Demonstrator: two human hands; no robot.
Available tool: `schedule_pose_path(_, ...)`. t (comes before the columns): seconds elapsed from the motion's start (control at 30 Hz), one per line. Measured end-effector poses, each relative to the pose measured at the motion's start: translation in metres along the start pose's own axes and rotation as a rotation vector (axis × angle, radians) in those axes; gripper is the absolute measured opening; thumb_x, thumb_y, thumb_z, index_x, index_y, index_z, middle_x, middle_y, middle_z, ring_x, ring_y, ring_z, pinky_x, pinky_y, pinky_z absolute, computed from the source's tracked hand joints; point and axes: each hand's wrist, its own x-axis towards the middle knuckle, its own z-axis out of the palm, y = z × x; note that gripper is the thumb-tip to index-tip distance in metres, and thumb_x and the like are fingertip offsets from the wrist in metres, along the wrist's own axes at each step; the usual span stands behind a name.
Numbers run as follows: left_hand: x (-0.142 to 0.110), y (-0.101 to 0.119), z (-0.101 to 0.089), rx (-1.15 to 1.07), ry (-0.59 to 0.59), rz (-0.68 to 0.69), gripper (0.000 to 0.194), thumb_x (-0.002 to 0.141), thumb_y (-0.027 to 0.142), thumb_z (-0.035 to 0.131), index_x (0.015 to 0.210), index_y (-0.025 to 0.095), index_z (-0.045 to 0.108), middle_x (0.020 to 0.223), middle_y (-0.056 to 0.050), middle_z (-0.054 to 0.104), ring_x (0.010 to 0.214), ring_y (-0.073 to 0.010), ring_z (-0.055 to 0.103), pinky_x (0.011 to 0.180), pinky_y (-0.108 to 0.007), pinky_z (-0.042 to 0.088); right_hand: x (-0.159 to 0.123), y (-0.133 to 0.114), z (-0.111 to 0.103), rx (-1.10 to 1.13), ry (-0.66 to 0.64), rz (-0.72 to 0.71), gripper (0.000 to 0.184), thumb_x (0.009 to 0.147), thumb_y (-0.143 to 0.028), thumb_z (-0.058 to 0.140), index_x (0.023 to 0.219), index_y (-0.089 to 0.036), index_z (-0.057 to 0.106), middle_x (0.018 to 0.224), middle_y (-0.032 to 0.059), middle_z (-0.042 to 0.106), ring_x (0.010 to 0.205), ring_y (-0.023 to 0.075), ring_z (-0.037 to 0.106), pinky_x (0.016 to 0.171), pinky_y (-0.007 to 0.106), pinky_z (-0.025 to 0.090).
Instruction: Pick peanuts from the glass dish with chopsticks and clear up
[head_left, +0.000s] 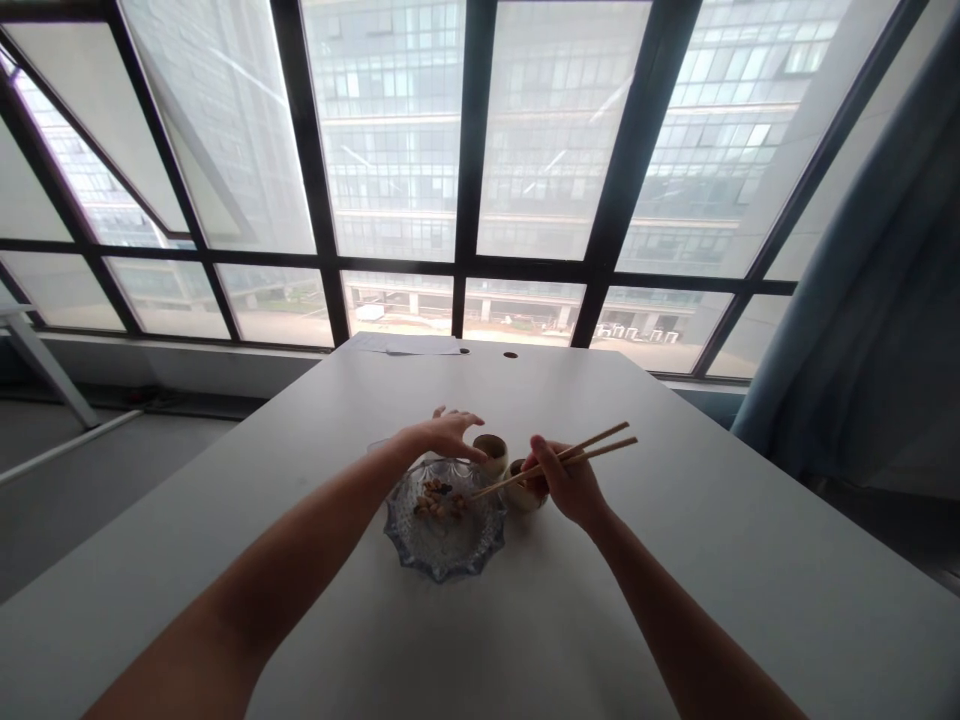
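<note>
A clear glass bowl (pixel 448 555) with a scalloped rim stands on the white table, holding small brown pieces (pixel 441 500) of what may be nuts or dried food. My left hand (pixel 448 436) stretches over the bowl's far edge, fingers spread, close beside a small cup (pixel 493 458); whether it touches the cup I cannot tell. In my right hand (pixel 568 485) is a pair of wooden chopsticks (pixel 600 446), their tips at the bowl's right rim. A second small cup (pixel 527 495) sits just left of that hand, partly covered by its fingers.
White sheets of paper (pixel 409 345) lie at the far end of the table (pixel 300 480), near two dark round holes. Large black-framed windows (pixel 465 150) rise behind it. A blue-grey curtain (pixel 832 300) hangs at the right. Something transparent shows partly behind my left forearm.
</note>
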Motion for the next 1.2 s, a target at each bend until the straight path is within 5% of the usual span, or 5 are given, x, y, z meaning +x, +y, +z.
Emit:
schedule_pose_path(0.17,-0.049,-0.045,0.012,-0.073,0.473,0.033,0.062,0.084,0.065,0.054,0.129,0.022,0.056,0.137,-0.011,0.057,0.131,-0.0296,0.047,0.116,-0.052,0.022,-0.007,0.004,0.012,-0.130,-0.289,0.056,0.057,0.088,-0.068,0.050,0.062,-0.018,0.060,0.046,-0.0003,0.056,0.037,0.0110,0.048,0.036,0.020,0.036)
schedule_pose_path(0.37,-0.114,-0.089,0.056,-0.184,0.755,-0.069,0.052,0.089,0.063,0.046,0.114,0.020,0.062,0.117,-0.012,0.067,0.113,-0.0291,0.060,0.101,-0.047,0.044,-0.007,0.008,0.017,-0.132,-0.219,-0.057,0.050,0.092,-0.059,0.052,0.064,-0.018,0.061,0.052,0.0007,0.059,0.043,0.0128,0.053,0.041,0.021,0.041)
schedule_pose_path(0.57,-0.130,-0.105,0.080,-0.368,0.796,-0.153,0.059,0.090,0.065,0.041,0.119,0.017,0.057,0.120,-0.014,0.065,0.110,-0.0276,0.062,0.098,-0.046,0.049,-0.008,0.011,0.016,-0.200,-0.177,-0.141,0.046,0.096,-0.052,0.051,0.069,-0.018,0.065,0.056,0.0016,0.061,0.045,0.0134,0.054,0.043,0.023,0.043)
schedule_pose_path(0.9,-0.129,-0.100,0.081,-0.367,0.723,-0.146,0.063,0.087,0.067,0.045,0.124,0.018,0.056,0.127,-0.015,0.062,0.117,-0.0308,0.059,0.100,-0.049,0.048,-0.011,0.006,0.026,-0.412,-0.283,-0.298,0.047,0.098,-0.048,0.046,0.063,-0.020,0.060,0.053,0.0006,0.056,0.049,0.0139,0.052,0.051,0.026,0.043)
schedule_pose_path(1.2,-0.128,-0.102,0.082,-0.371,0.700,-0.140,0.065,0.087,0.067,0.046,0.128,0.016,0.053,0.132,-0.017,0.060,0.121,-0.0308,0.057,0.101,-0.048,0.048,-0.013,0.001,0.026,-0.379,-0.272,-0.259,0.050,0.098,-0.054,0.045,0.064,-0.020,0.061,0.056,0.0020,0.058,0.051,0.0145,0.053,0.051,0.026,0.044)
